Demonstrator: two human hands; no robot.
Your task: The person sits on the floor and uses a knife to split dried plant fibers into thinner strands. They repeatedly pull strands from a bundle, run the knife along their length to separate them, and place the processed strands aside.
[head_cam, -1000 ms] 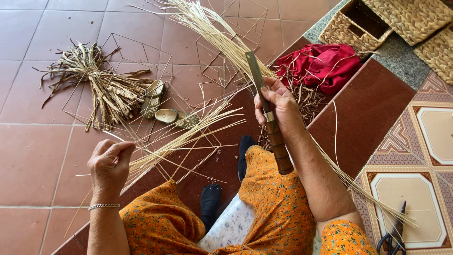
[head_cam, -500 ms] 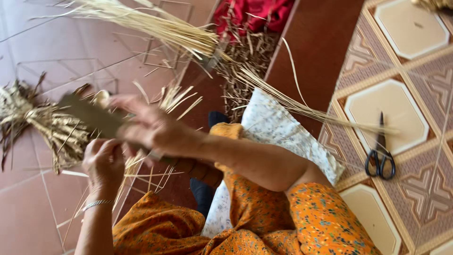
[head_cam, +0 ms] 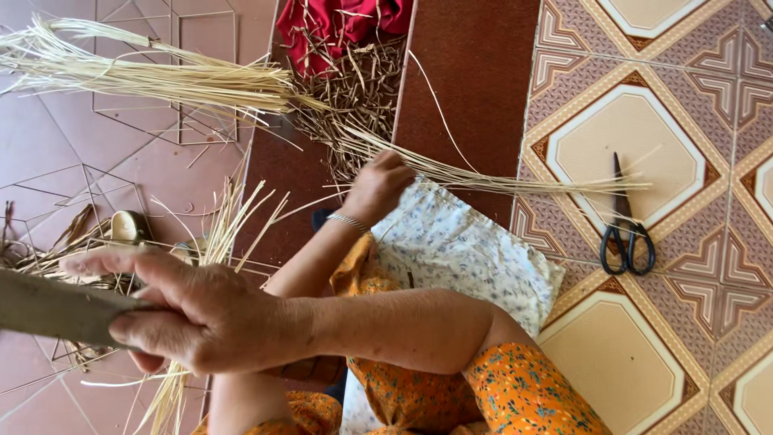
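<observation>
Arms crossed. My right hand (head_cam: 201,310), lower left of frame, has its fingers wrapped tight around a flat wooden tool (head_cam: 56,306), thumb on top. The tool runs out of the left edge, so its end is hidden. My left hand (head_cam: 378,189), bracelet on the wrist, is at upper centre, fingers curled down onto the long straw strands (head_cam: 499,181). I can't tell if they pinch a strand or just press.

Judgement: keep the tool grip firm and level, and pick only a few strands with the left fingers so the rest stay straight and untangled.

The strands lie across the middle towards the right, their tips just short of the black scissors (head_cam: 626,234). A thicker pale straw bundle (head_cam: 145,76) is at upper left, with a scrap pile (head_cam: 354,89) and a red cloth (head_cam: 342,20) at top centre. A floral cloth (head_cam: 459,250) covers my lap.

The floor is plain reddish tiles (head_cam: 64,161) on the left, a dark red strip (head_cam: 475,80) in the centre and patterned tiles (head_cam: 644,145) on the right. Bright daylight.
</observation>
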